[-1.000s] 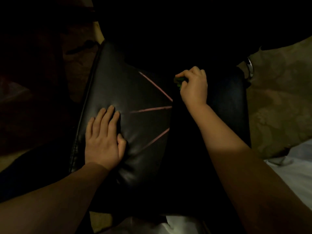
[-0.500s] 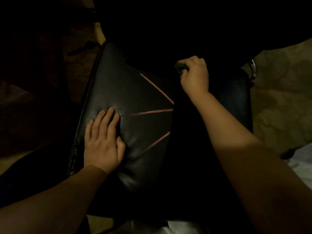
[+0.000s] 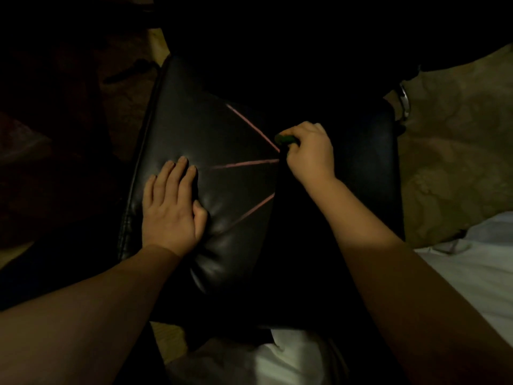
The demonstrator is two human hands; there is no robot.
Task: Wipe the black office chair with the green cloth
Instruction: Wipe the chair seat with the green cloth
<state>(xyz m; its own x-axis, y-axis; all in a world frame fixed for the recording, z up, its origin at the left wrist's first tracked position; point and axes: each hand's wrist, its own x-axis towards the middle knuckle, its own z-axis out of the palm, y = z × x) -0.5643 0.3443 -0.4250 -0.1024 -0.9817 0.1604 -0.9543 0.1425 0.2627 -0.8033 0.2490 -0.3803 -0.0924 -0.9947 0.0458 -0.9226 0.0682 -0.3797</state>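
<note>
Lead: Grip status, both hands?

Me: Right hand point(image 3: 311, 154) is fisted round the cloth point(image 3: 284, 139), thumb and curled fingers clamping it. Left hand point(image 3: 170, 207) lies flat, fingers straight and close together, palm down on the chair point(image 3: 222, 129) seat, holding nothing.

Lead: Where's the cloth exactly?

Me: Bunched in the right fist at mid-seat, right where the pink seams point(image 3: 244, 163) come together. Only a small dark-green nub shows; the rest is hidden inside my hand. The nub pokes out of the fist to my left, long axis roughly left-right, across the seat. It sits just beside the end of the upper seam. Too dark to tell whether it touches the leather.

Lead: Chair orientation?

Me: Seat seen from above, long axis running away from me, near edge toward me, far end lost in shadow. Three seams fan out leftward from the centre line. Left hand is on the left panel, fingertips pointing away from me, just beside the outer end of the middle seam. Right half of the seat is nearly black.

Lead: Anything else around?

Me: Patterned floor point(image 3: 458, 134) right of the chair, a metal part point(image 3: 404, 100) by the seat's far right corner, white fabric point(image 3: 472, 262) at lower right beside my right forearm.
</note>
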